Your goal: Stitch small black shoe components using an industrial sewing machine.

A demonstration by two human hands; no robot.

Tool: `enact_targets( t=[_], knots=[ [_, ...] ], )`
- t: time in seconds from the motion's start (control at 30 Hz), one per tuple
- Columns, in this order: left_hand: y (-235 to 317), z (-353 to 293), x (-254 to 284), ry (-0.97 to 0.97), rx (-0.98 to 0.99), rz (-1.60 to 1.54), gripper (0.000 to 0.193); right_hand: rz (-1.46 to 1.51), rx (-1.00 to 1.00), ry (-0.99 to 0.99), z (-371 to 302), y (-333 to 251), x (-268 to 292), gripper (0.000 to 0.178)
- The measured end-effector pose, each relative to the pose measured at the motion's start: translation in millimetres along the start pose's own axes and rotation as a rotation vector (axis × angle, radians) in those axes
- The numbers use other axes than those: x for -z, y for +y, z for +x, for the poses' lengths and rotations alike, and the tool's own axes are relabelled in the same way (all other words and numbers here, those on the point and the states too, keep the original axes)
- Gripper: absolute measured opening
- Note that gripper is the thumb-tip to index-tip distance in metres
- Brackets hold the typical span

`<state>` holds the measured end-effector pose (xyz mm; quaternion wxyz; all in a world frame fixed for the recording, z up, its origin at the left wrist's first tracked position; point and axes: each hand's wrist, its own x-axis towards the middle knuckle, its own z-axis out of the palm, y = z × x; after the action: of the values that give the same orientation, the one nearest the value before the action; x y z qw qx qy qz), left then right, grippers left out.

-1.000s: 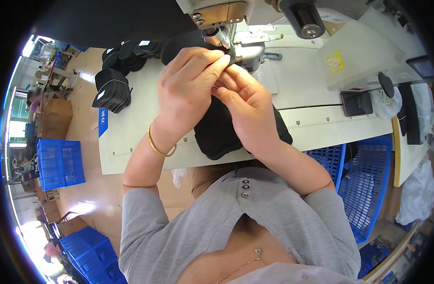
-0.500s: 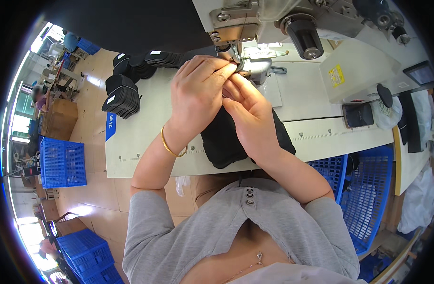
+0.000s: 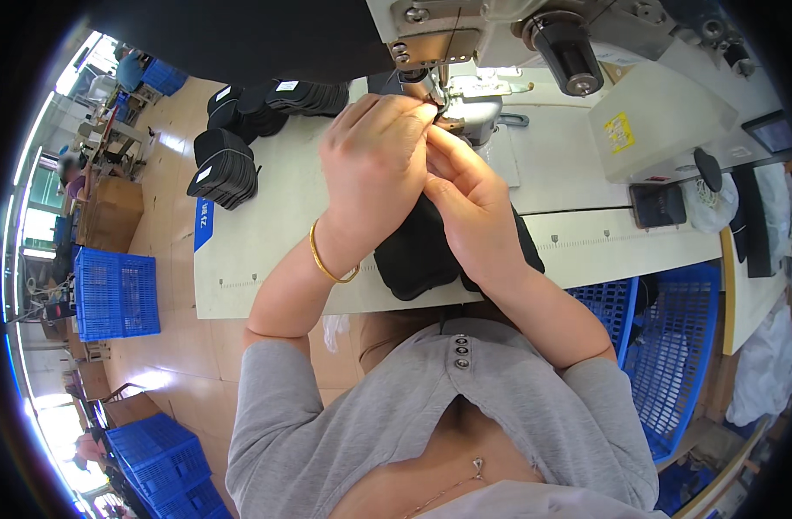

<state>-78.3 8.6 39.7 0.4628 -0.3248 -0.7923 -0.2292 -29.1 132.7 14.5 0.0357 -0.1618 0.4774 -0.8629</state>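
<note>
A white worktable [image 3: 279, 195] is spreading across the middle of the view, its near edge carrying a printed ruler scale. An industrial sewing machine [image 3: 500, 35] is standing over its far side. Below the table on the right, a blue plastic crate [image 3: 673, 372] with lattice walls is sitting partly under the top. Bundles of black fabric pieces [image 3: 226, 169], some bearing white labels, are lying at the table's far left. A black fabric piece [image 3: 413, 259] is resting on the table beneath the hands, reaching to the near edge, close to the person's body. The left hand [image 3: 374, 156] is curling beside the machine's stitching end, fingers drawn in. The right hand [image 3: 474, 199] is lying over the fabric, thumb and fingers bending toward the left hand's; the tips are hiding one another, so I cannot tell how tightly either is closing or whether it is gripping the fabric. A smartphone [image 3: 658, 208] is lying at the right. A gold bangle [image 3: 316, 250] is circling the left wrist.
</note>
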Motion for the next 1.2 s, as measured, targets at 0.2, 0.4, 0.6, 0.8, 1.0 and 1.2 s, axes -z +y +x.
enact_targets(
  t=[0.2, 0.4, 0.6, 0.8, 1.0, 1.2],
  knots=[
    [6, 3, 1, -0.027, 0.013, 0.047, 0.013, -0.011, -0.007, 0.037, -1, -2, 1, 0.048],
    [-14, -11, -6, 0.01, -0.029, 0.062, 0.025, -0.049, -0.011, 0.058, -4, 3, 5, 0.047],
    [-14, -4, 23, -0.247, -0.177, 0.185, 0.045, -0.106, -0.007, 0.084, -3, 4, 5, 0.047],
    [2, 3, 30, -0.313, -0.125, 0.226, 0.042, -0.083, 0.013, 0.068, -2, 0, 3, 0.046],
    [22, 10, 35, -0.405, 0.045, 0.133, 0.038, -0.106, -0.038, 0.116, -6, -5, -1, 0.036],
    [30, 10, 37, -0.431, 0.099, 0.078, 0.039, -0.256, -0.068, 0.083, -10, 3, 4, 0.008]
  ],
)
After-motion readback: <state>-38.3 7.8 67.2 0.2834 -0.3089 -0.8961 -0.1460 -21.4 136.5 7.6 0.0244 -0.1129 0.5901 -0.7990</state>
